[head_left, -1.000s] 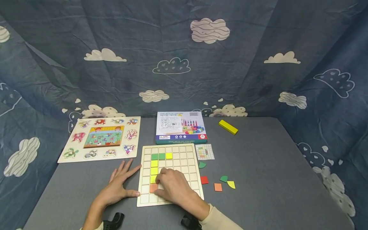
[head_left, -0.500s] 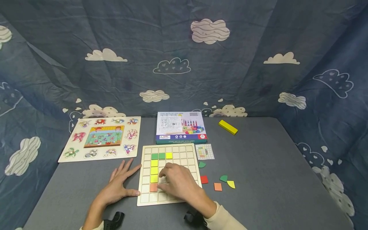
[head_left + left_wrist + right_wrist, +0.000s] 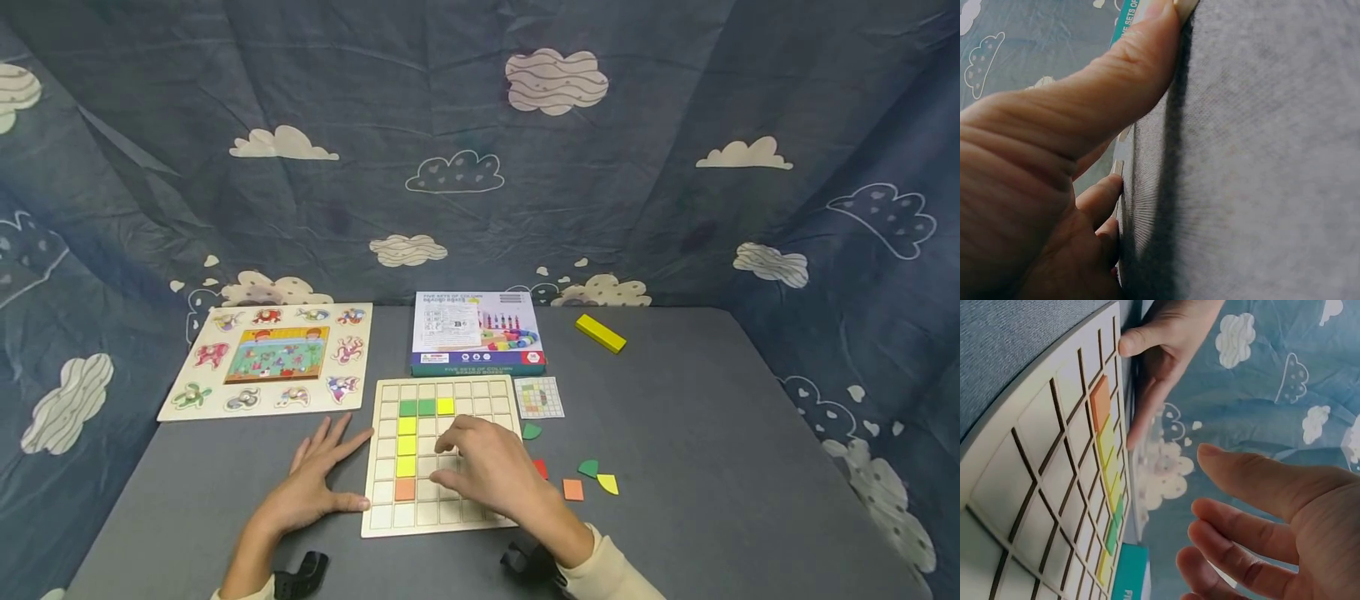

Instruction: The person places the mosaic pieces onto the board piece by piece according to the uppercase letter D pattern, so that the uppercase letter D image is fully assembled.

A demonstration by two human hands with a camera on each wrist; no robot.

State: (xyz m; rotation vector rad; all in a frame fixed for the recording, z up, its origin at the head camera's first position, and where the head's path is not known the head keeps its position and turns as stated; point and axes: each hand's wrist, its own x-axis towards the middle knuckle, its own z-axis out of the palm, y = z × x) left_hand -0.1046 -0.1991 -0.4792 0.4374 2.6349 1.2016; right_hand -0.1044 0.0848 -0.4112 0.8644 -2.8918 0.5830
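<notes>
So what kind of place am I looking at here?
Probably a children's play corner, perhaps staged for filming: a cloud-print cloth backdrop hangs behind a wooden grid board and an animal puzzle.

1. Left hand [image 3: 306, 485]: between seven and eight o'clock in the head view, fingers spread toward one, thumb toward three.
2. Right hand [image 3: 491, 467]: six o'clock, fingers bent toward ten, thumb apart.

The right hand [image 3: 491, 467] partly hides the grid board [image 3: 381, 517] (the small card [image 3: 551, 408] is blurred).
</notes>
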